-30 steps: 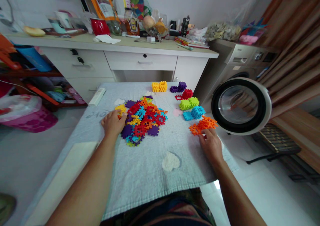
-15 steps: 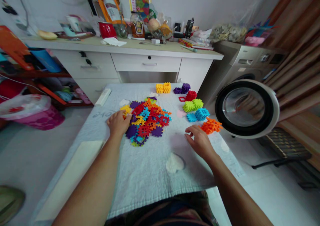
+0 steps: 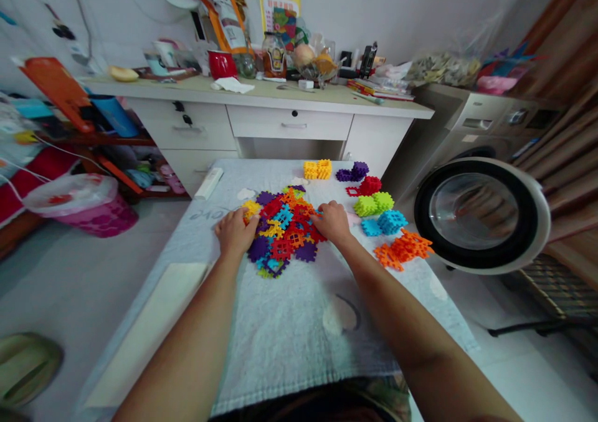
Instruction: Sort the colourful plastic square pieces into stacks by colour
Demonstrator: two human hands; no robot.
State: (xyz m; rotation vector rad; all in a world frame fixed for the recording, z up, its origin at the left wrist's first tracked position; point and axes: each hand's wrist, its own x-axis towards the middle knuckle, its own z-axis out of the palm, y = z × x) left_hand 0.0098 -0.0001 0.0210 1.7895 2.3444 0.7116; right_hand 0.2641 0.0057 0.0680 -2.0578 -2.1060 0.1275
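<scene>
Red and purple pieces (image 3: 292, 229) lie heaped between our left hand (image 3: 235, 234) and right hand (image 3: 333, 220); whether fingers grip, we cannot tell.

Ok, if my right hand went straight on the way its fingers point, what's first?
Most likely the right edge of the mixed pile of pieces; the right hand looks right up against it, though contact is unclear.
</scene>
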